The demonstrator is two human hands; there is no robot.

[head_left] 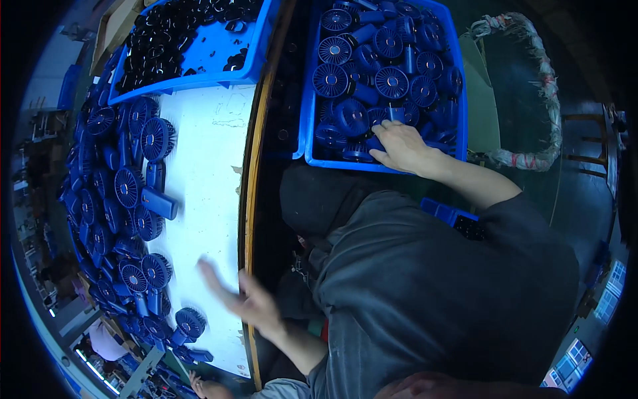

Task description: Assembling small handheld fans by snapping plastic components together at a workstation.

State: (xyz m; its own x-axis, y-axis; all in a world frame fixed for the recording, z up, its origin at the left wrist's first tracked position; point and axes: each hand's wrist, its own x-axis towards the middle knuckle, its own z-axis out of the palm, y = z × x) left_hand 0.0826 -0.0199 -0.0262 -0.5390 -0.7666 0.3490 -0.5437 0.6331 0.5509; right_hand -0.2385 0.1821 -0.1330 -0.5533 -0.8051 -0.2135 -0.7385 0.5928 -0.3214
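Observation:
My left hand (256, 309) is over the edge of the white tabletop (206, 239), smeared by motion. Its fingers are stretched apart and nothing shows in them. To the right, my right hand (402, 146) reaches over the near rim of a blue plastic bin (389, 164) heaped with dark blue handheld fans. Its fingers curl over a handheld fan (396, 114), whose handle end shows just past the fingertips; the rest is hidden under the hand. More handheld fans (128, 186) lie in a large pile on the left of the table, nearest to my left hand.
A blue tray (183, 85) of small black parts stands at the table's far end. The table has a wooden edge (248, 199). Another person's hand (207, 387) shows at the bottom. A wrapped hoop-shaped frame (548, 93) stands right of the bin.

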